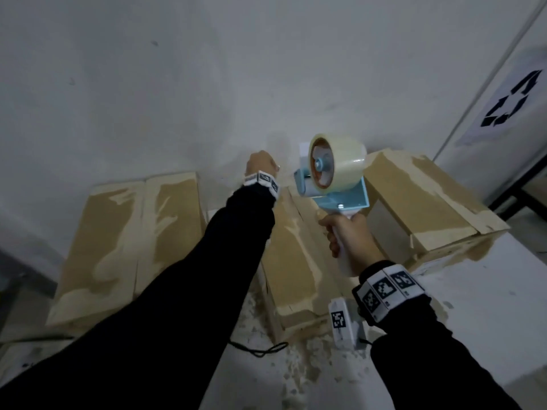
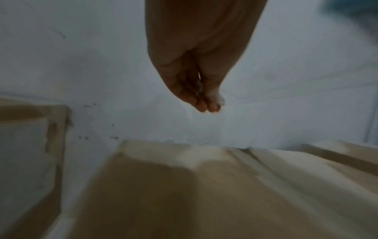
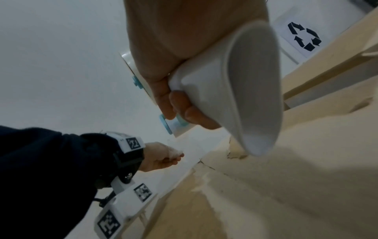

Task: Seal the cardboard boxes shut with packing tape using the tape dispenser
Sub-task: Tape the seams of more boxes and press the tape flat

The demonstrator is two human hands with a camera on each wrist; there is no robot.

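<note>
Three brown cardboard boxes with torn, pale tops stand against the wall: a left box (image 1: 118, 247), a middle box (image 1: 296, 261) and a right box (image 1: 429, 202). My right hand (image 1: 346, 235) grips the white handle (image 3: 245, 97) of a light-blue tape dispenser (image 1: 340, 199), held up above the middle box's far end with its clear tape roll (image 1: 340, 164) on top. My left hand (image 1: 262, 162) is raised to the dispenser's left, its fingertips (image 2: 206, 103) pinched on a whitish film that looks like the tape's free end. The middle box (image 2: 184, 194) lies below that hand.
The boxes sit on a white table (image 1: 488, 291) strewn with paper scraps near the front. A white wall rises right behind them. A white panel with a recycling sign (image 1: 509, 99) stands at the right. A black cord (image 1: 260, 350) lies by the middle box.
</note>
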